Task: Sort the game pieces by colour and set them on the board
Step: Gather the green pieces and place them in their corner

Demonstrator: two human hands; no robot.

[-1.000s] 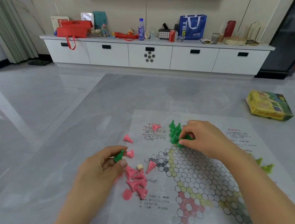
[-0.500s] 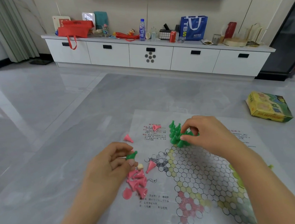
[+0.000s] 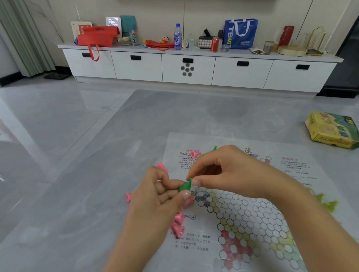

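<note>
Both hands have met over the board, left hand and right hand pinching one green cone piece.

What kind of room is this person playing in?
Most likely a home living room: a long white TV cabinet cluttered with a drinks bottle and shopping bag, and a glossy tiled floor.

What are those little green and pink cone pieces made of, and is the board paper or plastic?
The green piece, pinched between the left hand and right hand, and the pink pieces look like moulded plastic: uniform colour, smooth, slightly glossy. The board looks like a thin, flexible, see-through plastic sheet, since the grey floor shows through its print; laminated paper cannot be excluded.
</note>
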